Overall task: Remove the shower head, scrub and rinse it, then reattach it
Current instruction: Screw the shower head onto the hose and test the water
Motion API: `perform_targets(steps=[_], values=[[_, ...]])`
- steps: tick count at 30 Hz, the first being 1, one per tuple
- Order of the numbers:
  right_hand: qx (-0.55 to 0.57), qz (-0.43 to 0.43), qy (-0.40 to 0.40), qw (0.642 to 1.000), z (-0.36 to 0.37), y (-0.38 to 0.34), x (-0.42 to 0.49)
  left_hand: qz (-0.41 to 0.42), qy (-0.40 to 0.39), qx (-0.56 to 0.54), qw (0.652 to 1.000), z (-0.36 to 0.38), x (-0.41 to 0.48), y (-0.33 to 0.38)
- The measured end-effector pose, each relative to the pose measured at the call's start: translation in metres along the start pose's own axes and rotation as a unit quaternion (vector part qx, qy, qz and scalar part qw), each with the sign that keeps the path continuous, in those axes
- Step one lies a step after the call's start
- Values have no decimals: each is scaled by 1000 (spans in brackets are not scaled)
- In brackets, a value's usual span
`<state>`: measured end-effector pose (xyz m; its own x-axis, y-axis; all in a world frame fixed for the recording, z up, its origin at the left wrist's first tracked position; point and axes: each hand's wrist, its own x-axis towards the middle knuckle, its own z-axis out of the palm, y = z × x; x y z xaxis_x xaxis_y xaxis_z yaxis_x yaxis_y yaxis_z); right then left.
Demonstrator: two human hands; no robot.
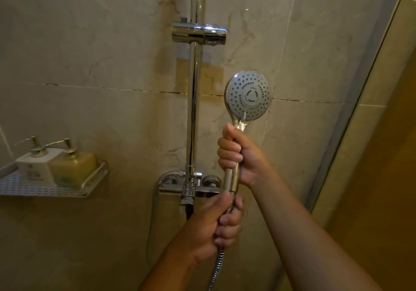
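Shower head (248, 96) is off the holder (199, 33) above the hands. Right hand (238, 155) grips its handle. Left hand (216, 225), just below, grips the hose (217, 266) joint, apparently not yet unscrewed.

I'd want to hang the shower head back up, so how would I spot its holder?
Find the upright chrome rail on the tiled wall. High on it, above the shower head, sits the chrome holder. Unlike the tap at the rail's foot, it is a stubby clamp with an empty cradle.

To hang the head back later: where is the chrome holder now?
In the head view, the holder sits high on the rail, up and left of the shower head, which the right hand grips.
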<state>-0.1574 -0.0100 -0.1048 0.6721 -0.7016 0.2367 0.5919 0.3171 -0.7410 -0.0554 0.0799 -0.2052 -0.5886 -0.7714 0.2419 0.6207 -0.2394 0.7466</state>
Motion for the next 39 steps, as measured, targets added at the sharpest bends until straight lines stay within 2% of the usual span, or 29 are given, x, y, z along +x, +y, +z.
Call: perform_targets(steps=[4, 7, 9, 12, 14, 17, 19, 21, 23, 26, 31, 36, 39], values=[[-123, -39, 150, 980, -2, 5, 0, 37, 152, 116, 981, 1, 6, -13], [-187, -60, 252, 948, -10, 15, 0, 27, 235, 192, 952, -5, 12, -25], [-196, -65, 289, 935, -18, 21, -2, 13, 271, 248, 930, -11, 13, -33], [-188, -57, 279, 940, -26, 24, -9, 4, 289, 273, 917, -15, 16, -42], [-183, -48, 237, 953, -31, 20, -12, 1, 274, 236, 932, -14, 18, -44], [-140, -34, 146, 979, -38, 4, -19, -10, 207, 124, 970, -11, 23, -41], [-106, -25, 89, 990, -45, -4, -26, -30, 165, 70, 983, -9, 27, -43], [-71, -20, 45, 996, -57, -6, -31, -47, 137, 63, 987, -7, 32, -50], [-59, -17, 40, 997, -67, -3, -36, -54, 135, 85, 986, -6, 35, -59], [-78, -31, 96, 992, -81, 9, -44, -79, 182, 171, 965, -13, 31, -63], [-143, -57, 214, 965, -100, 25, -65, -95, 234, 351, 902, -53, 12, -47], [-220, -55, 344, 911, -110, 47, -89, -7, 291, 326, 899, -107, -31, -1], [-283, -45, 401, 870, -114, 59, -107, 61, 368, 321, 871, -137, -51, 21]])
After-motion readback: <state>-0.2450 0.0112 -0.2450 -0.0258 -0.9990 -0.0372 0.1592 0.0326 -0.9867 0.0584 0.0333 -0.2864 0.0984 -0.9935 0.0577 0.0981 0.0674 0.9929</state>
